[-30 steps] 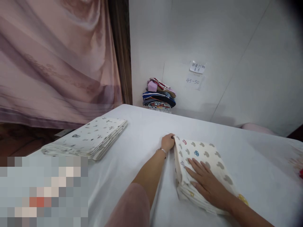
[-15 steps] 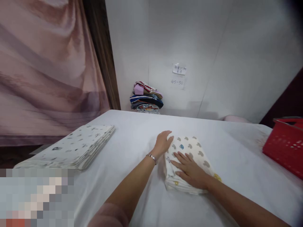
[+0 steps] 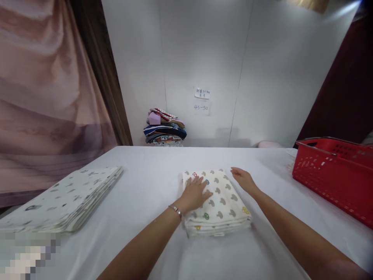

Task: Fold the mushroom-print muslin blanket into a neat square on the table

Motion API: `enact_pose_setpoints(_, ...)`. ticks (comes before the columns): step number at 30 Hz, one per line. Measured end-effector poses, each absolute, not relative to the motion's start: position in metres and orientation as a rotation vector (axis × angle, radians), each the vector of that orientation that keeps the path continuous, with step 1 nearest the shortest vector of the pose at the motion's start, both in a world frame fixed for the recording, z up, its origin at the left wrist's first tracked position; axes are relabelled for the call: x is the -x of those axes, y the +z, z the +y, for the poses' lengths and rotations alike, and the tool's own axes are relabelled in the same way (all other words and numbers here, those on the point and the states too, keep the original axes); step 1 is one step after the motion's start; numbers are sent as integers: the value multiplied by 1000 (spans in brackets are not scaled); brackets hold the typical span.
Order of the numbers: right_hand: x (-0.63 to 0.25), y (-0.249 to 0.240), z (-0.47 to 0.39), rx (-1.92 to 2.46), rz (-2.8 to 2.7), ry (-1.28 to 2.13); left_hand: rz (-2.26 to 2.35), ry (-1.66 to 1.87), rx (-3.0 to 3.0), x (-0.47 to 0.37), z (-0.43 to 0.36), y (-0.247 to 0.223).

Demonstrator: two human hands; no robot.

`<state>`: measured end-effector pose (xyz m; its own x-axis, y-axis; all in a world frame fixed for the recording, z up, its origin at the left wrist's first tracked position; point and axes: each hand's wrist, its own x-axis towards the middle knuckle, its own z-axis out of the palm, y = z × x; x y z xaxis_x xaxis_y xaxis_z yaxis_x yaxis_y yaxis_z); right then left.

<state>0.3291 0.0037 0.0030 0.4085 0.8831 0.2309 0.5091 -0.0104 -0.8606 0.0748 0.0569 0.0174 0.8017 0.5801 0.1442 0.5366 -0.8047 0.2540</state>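
- Could rumple cloth (image 3: 225, 198) by dragging left hand (image 3: 192, 196), spread flat on top.
- Could skew cloth's far right corner by bumping with right hand (image 3: 244, 181), empty, fingers extended.

The folded cloth (image 3: 224, 198) looks like soft, matt fabric, white with printed mushrooms. The stack (image 3: 67, 194) is also matt printed cloth. The table (image 3: 151, 171) has a smooth white covering with a faint sheen. The basket (image 3: 335, 171) is of red plastic, a little glossy, and its handle seems thin metal. The bracelet (image 3: 175, 210) is shiny metal. The curtain (image 3: 35, 89) is of satiny cloth. The signs (image 3: 202, 93) look like paper.
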Motion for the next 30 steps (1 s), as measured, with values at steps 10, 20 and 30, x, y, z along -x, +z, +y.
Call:
enact_pose_setpoints(10, -341, -31, 59, 1566, -1384, 676, 499, 283, -2844, -88, 16, -13)
enact_pose_setpoints(20, -359, -49, 91, 1663, -1418, 552, 507, 279, -2864, -86, 13, -11)
enact_pose_setpoints(30, -368, -28, 83, 1797, -1397, 502, 497, 268, -2785, -87, 15, -7)
